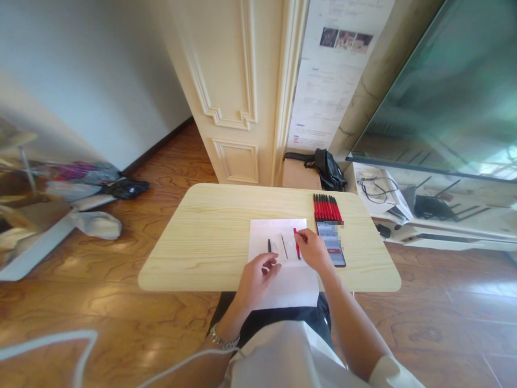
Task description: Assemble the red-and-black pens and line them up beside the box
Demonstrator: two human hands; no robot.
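Observation:
A white paper sheet (288, 291) lies on the small wooden-topped table (194, 237), with pen parts spread over it. My right hand (314, 250) pinches a red pen barrel (298, 250) with a dark end, at the sheet's right side. To its left lies a thin dark ink refill (284, 247). A black pen cap (269, 245) and a small pale, clear piece (276, 246) are farther left. My left hand (258, 276) hovers low by the cap, its fingers curved and apart, with nothing visible in them.
Several red pens with black ends (327, 208) lie in a row at the table's back right. A phone (338, 256) with its screen lit is just below them. Behind the table are a black bag (328, 168) and a white cabinet (444, 237). A white cable (194, 358) crosses my left forearm.

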